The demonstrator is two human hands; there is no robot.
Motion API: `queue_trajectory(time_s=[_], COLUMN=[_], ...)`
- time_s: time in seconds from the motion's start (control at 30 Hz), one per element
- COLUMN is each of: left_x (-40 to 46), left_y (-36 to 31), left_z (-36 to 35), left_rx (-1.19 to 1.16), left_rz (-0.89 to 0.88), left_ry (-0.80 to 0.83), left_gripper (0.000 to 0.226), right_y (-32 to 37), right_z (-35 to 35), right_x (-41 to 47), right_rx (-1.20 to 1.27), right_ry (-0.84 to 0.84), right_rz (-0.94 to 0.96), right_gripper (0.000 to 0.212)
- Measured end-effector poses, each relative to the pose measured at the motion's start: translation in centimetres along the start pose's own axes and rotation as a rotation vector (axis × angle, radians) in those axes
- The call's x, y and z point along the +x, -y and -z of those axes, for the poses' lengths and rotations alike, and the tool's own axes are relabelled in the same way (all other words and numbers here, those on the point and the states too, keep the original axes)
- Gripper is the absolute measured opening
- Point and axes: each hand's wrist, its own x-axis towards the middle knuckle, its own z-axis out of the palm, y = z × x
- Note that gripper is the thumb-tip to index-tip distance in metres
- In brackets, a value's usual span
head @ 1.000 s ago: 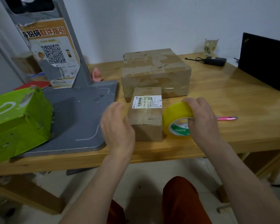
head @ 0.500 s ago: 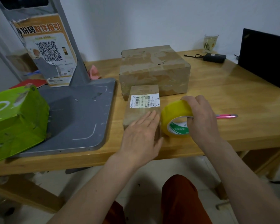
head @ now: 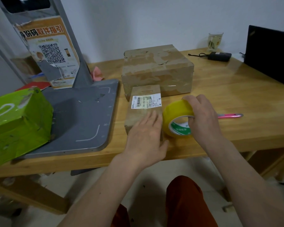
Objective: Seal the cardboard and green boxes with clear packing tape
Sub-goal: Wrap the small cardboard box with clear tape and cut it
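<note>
A small cardboard box (head: 144,95) with a white shipping label stands near the table's front edge. My left hand (head: 146,136) lies flat on its near top with straight fingers. Right beside the box, my right hand (head: 202,118) grips a yellow-tinted roll of packing tape (head: 175,117) that stands on edge, with the thumb inside its core. A larger taped cardboard box (head: 157,69) sits just behind the small one. A green box (head: 18,122) rests at the far left, partly on a grey base plate.
A grey stand with a QR-code poster (head: 51,51) rises from the grey base plate (head: 82,120) at left. A pink utility knife (head: 231,115) lies right of the tape. A glass (head: 215,41), a black adapter (head: 219,56) and a dark screen (head: 270,54) stand at back right.
My left hand moved from the small box's left side onto its top and now presses flat there. The right hand stayed on the tape roll.
</note>
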Motion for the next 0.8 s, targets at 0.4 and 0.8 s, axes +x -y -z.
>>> queue_trajectory(time_s=[0.4,0.8], left_x=[4.1,2.7], left_y=[1.7,3.9], left_z=[0.7,1.3], left_rx=[0.143,-0.570], left_rz=[0.385,0.442], left_ry=[0.240,0.031], left_gripper=[0.131,0.123], right_y=[0.4,3.0], right_z=[0.5,2.8], right_x=[0.2,1.6], right_rx=[-0.050,-0.020], right_ry=[0.060,0.008], right_rz=[0.014,0.175], right_gripper=[0.055,0.064])
